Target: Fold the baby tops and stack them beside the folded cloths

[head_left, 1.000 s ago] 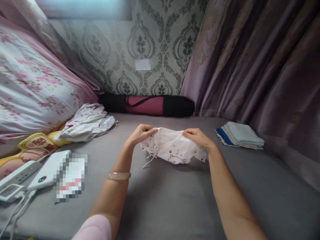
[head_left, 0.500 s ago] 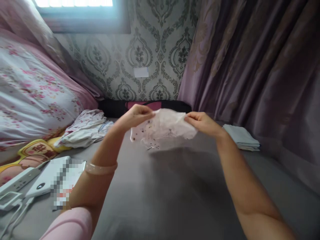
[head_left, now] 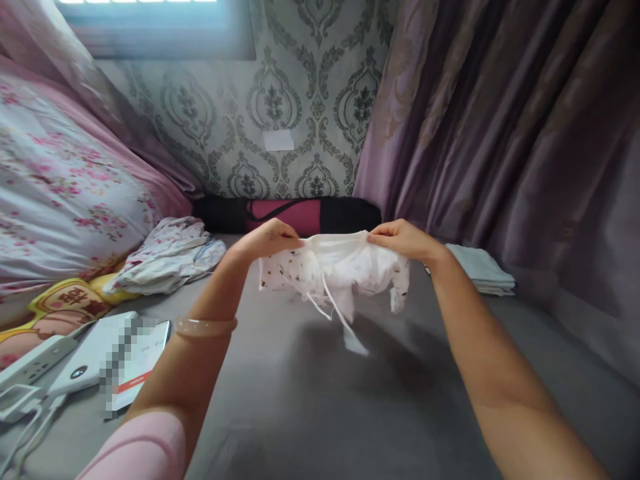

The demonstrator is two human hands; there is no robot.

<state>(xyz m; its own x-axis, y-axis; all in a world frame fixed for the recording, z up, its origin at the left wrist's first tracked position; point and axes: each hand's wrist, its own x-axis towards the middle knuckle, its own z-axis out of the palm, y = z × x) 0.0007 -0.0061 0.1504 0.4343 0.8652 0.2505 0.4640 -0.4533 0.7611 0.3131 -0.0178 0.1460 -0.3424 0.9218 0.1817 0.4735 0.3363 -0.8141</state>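
Observation:
A small white baby garment with a fine print and dangling tie strings hangs stretched between my two hands, above the grey bed sheet. My left hand pinches its upper left corner between thumb and fingers. At the upper right corner, my right hand grips the fabric the same way. Sleeves with dark specks droop at either side, and the lower part hangs bunched and slightly blurred. Its shadow falls on the sheet below.
Crumpled printed clothes lie at the left by a yellow cushion. Nearer are a power strip, a white power bank and a phone. Folded cloths are stacked right. A black and maroon roll bag lies along the wall.
Both hands have lifted the garment up and away from me, and it has swung and fallen open with its strings hanging. The grip at both corners stays. The view has tilted up a little.

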